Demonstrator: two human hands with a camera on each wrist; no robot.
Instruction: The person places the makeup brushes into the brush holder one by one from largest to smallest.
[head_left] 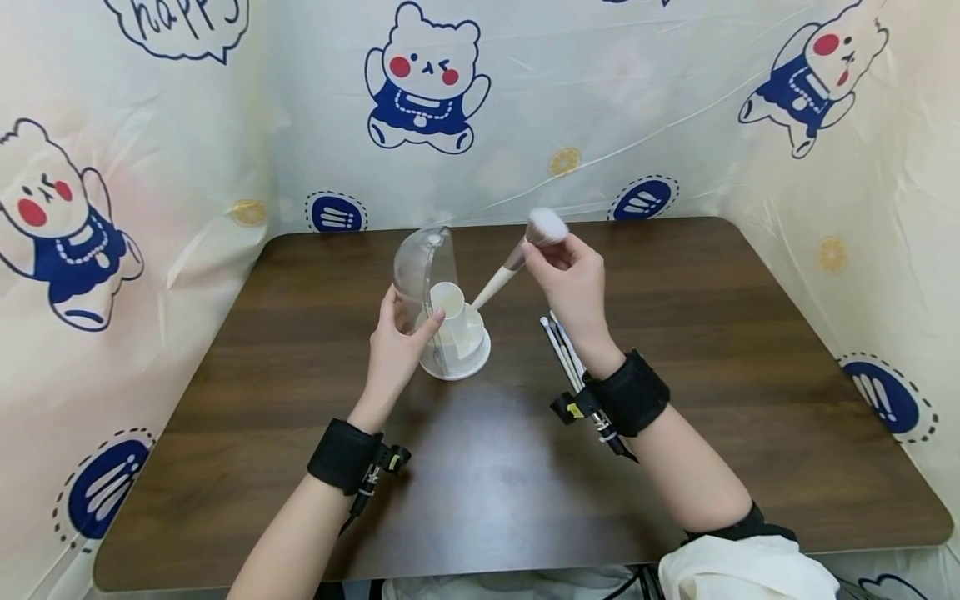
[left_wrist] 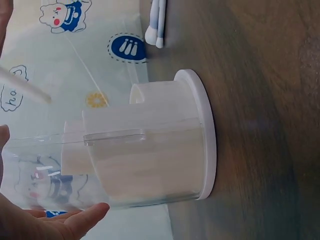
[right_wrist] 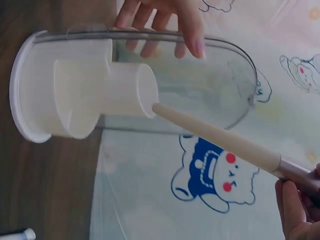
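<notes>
A brush holder stands mid-table: a round white base (head_left: 461, 367), white cups (head_left: 448, 302) inside, and a clear domed cover (head_left: 423, 262) swung open at its left. My left hand (head_left: 412, 321) holds the cover's edge, thumb in front and fingers (right_wrist: 190, 30) behind the plastic. My right hand (head_left: 551, 254) pinches a makeup brush (head_left: 517, 258) near its fluffy white head (head_left: 546, 225). The brush's cream handle (right_wrist: 215, 135) slants down, and its end touches the rim of the tallest cup (right_wrist: 127, 90). The left wrist view shows the base (left_wrist: 207, 135) and cover (left_wrist: 50, 170) close up.
Several slim white-handled brushes (head_left: 562, 346) lie on the dark wooden table (head_left: 300, 467) just under my right wrist, also seen as brush tips (left_wrist: 156, 25). Bear-print plastic sheeting (head_left: 427, 92) walls the table at back and both sides.
</notes>
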